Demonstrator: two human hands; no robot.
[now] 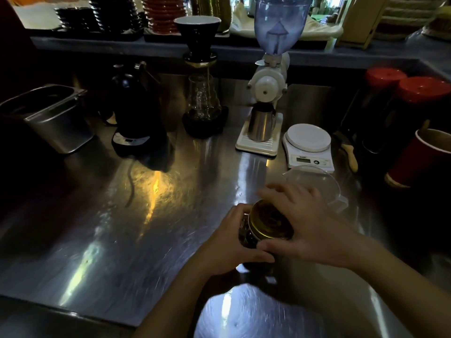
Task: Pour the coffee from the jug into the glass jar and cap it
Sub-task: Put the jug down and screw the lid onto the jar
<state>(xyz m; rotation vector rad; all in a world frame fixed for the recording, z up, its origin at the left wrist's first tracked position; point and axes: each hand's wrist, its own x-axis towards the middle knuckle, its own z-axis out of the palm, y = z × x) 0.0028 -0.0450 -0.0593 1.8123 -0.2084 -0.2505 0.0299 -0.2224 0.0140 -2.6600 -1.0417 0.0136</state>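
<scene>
A glass jar (246, 236) with dark coffee stands on the steel counter, near the front and right of centre. A gold metal lid (269, 222) sits on its mouth. My left hand (229, 242) is wrapped around the jar's left side. My right hand (305, 220) lies over the lid's right edge, with its fingers and thumb gripping the rim. Just behind my right hand stands a clear plastic jug (317, 181) that looks empty, with its handle pointing right.
A white scale (308, 145) sits behind the jug, beside a white grinder (267, 86) with a steel cup. Further left are a glass dripper stand (203, 93), a black kettle (133, 111) and a steel bin (48, 115). Red-capped jars (400, 103) and a red cup (419, 157) stand on the right.
</scene>
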